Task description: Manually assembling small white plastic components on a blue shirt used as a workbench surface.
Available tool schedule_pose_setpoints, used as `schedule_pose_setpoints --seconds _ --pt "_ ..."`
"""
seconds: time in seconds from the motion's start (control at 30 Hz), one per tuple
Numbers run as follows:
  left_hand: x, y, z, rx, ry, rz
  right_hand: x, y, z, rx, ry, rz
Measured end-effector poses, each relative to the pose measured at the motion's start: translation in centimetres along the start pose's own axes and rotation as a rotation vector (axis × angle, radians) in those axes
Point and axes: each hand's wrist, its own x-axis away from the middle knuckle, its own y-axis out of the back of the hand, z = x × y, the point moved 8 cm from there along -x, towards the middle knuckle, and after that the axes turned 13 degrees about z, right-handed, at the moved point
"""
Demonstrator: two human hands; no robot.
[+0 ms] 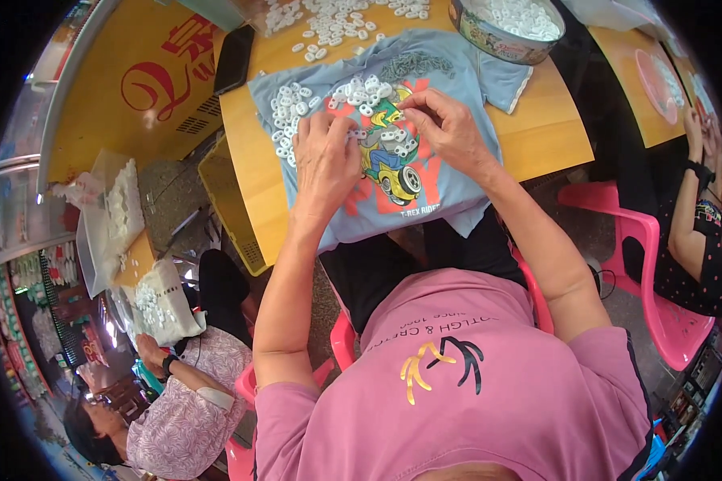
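Note:
A blue-grey printed T-shirt (457, 196) lies spread over the table edge and my lap. My left hand (326, 156) is closed over it, fingers curled down, with a small white oval plastic piece (356, 135) at its fingertips. To its right, my right hand (449, 132) holds thumb and forefinger close together in a pinch; whatever is between them is too small to make out. Several like pieces (397, 143) lie between my hands. Beyond them are a white heap (365, 92), another white heap (290, 108) at the left, and a pile of small grey parts (417, 66).
More white pieces (337, 24) cover the back of the wooden table (545, 132). A round tin (505, 44) full of them stands at the back right, and a black phone (235, 60) lies at the left edge. People sit on both sides, near a pink chair (650, 264).

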Motion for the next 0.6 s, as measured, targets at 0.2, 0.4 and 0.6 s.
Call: schedule_pose_setpoints --seconds 0.2,0.4,0.6 --pt "-0.4 0.2 -1.0 -0.099 -0.037 -0.003 -0.1 -0.1 -0.2 0.004 -0.01 0.004" --pt "-0.6 0.4 -1.1 -0.113 -0.079 -0.002 0.0 0.3 0.1 -0.004 0.021 -0.051" --pt "-0.6 0.2 -1.0 0.105 -0.118 -0.073 0.0 0.1 0.5 -0.013 0.021 -0.008"
